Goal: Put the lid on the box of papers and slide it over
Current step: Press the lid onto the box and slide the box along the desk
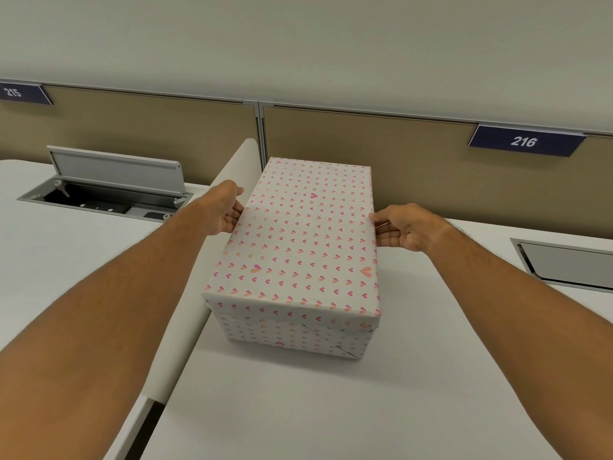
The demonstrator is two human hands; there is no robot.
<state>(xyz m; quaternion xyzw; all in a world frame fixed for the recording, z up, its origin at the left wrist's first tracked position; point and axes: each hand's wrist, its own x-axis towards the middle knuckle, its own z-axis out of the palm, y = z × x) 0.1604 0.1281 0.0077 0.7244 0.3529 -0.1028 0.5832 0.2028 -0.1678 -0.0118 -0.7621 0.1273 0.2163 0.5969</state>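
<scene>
Both hands' fingers grip the lid [308,234] seated on the box [292,336].

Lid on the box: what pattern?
White lid with small pink and orange hearts, seen in the head view.

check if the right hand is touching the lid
Touching. The head view shows the right hand with its fingertips pressed against the right edge of the lid, with no gap between them.
</scene>
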